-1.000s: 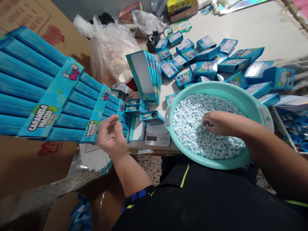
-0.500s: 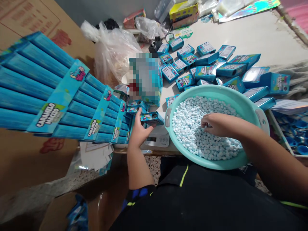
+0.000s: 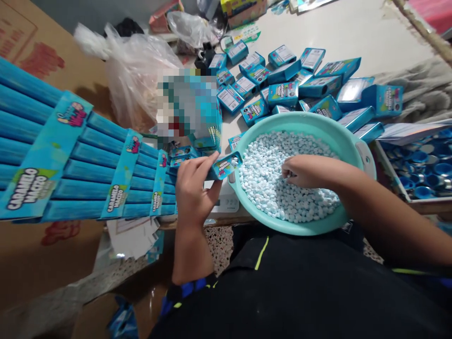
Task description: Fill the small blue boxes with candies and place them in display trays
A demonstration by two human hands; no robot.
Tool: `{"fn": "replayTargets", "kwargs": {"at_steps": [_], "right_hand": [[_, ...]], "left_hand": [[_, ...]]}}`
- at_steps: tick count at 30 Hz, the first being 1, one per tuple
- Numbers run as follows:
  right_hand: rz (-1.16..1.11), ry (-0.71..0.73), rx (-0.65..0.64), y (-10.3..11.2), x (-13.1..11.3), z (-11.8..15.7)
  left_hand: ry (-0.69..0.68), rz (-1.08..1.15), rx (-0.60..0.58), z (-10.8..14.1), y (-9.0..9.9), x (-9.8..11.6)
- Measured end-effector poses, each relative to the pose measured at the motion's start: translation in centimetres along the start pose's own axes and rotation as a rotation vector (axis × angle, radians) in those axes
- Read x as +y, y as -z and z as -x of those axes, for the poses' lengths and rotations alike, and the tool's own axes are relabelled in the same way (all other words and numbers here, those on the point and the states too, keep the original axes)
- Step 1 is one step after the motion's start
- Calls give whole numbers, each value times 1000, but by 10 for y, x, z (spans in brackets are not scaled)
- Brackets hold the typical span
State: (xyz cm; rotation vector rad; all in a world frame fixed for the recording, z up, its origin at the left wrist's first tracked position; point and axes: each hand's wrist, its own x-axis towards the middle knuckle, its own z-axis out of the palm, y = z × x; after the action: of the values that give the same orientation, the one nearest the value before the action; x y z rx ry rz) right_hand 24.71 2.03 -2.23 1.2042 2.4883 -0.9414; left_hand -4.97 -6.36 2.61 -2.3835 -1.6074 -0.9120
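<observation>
Left hand (image 3: 196,188) gripping small box (image 3: 226,165) at basin's (image 3: 287,228) rim; right fingers (image 3: 290,168) curling among candies (image 3: 261,183), grip unclear.

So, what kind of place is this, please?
Probably a small packing workshop: a basin of small pale candies, many matching blue boxes scattered on the table, and a small scale beside the basin.

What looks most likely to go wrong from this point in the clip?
The basin juts past the near edge of the table, so a push from the right hand might tip it and spill the pale pieces. The small box in the left hand is right at the basin's handle and might knock against it.
</observation>
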Motion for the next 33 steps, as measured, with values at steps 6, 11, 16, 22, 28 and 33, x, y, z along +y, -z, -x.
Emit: {"fn": "replayTargets", "kwargs": {"at_steps": [6, 11, 16, 22, 28, 33], "right_hand": [[25, 12, -7, 2, -3, 1], [34, -19, -23, 4, -6, 2], [22, -51, -43, 6, -6, 4], [18, -46, -63, 11, -12, 6], [27, -19, -34, 10, -13, 7], [-14, 121, 323, 10, -16, 9]], "left_hand": [[5, -73, 109, 2, 2, -1], [-92, -102, -141, -12, 5, 3], [-38, -71, -68, -19, 10, 2], [-14, -99, -34, -5, -2, -3], [-33, -120, 55, -3, -9, -9], [-27, -76, 32, -5, -14, -4]]}}
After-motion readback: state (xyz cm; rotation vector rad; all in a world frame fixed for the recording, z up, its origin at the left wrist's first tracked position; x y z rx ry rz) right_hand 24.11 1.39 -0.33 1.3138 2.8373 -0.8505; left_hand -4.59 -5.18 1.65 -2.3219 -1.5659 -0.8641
